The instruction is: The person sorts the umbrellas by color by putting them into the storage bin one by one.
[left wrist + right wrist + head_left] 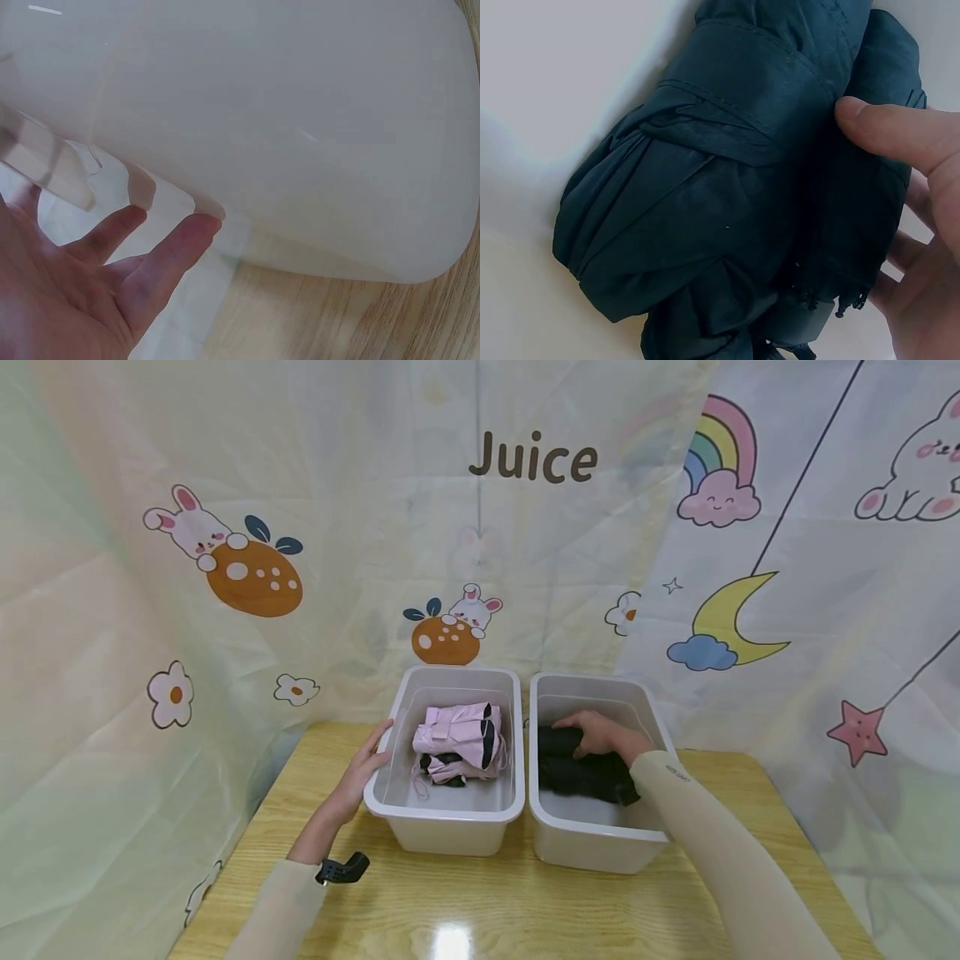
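Note:
Inside the right white bin [592, 852] lie two black folded umbrellas. My right hand [596, 732] reaches in and grips the farther black umbrella [557, 742], thumb on one side and fingers on the other in the right wrist view. Alongside it rests the other black umbrella [727, 187], bulkier, with a strap wrapped round it. At the left white bin [450, 835], my left hand [362, 774] touches the outer left side near the rim with loosely extended fingers. That bin holds pink folded umbrellas [453, 737] with black ends and a thin wrist cord.
Both bins stand side by side on a wooden table [390, 910], a narrow gap between them. Behind and at the sides hangs a pale printed curtain [352, 552], close to the bins' far ends. A black band [343, 868] is on the left wrist.

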`<state>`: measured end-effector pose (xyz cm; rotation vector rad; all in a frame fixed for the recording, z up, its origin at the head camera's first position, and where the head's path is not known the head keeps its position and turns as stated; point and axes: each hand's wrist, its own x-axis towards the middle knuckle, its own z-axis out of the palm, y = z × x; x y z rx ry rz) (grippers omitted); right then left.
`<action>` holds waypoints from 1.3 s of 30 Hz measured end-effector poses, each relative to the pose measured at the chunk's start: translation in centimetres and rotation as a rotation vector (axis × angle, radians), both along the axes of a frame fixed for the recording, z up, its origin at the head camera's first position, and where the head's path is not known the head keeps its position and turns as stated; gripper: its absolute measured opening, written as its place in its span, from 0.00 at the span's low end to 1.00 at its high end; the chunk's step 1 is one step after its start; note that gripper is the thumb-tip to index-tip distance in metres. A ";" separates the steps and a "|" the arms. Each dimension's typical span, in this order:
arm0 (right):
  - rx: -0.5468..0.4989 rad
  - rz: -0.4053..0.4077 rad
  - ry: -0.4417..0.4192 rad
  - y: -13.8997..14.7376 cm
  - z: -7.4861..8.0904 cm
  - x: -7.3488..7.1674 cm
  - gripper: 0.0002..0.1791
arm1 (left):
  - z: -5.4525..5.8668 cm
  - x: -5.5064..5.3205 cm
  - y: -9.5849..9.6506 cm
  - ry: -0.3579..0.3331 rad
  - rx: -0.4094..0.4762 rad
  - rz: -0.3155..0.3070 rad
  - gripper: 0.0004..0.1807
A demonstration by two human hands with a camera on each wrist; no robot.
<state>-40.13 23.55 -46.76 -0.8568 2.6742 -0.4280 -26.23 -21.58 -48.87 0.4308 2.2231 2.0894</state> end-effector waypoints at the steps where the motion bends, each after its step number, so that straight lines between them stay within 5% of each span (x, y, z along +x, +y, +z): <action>1: -0.001 0.000 0.002 0.0 0.0 0.0 0.38 | 0.0 0.0 0.0 -0.002 0.001 -0.001 0.31; 19: -0.065 0.016 0.070 -0.1 1.1 0.5 0.26 | 0.2 0.6 -0.2 -0.002 -0.024 0.030 0.31; 29: -0.062 -0.041 -0.013 0.3 5.3 1.7 0.26 | 0.1 0.7 -0.5 -0.004 -0.027 0.035 0.31; 39: -0.112 -0.030 0.092 2.3 8.7 4.3 0.23 | 0.2 0.3 0.0 -0.010 -0.027 0.023 0.31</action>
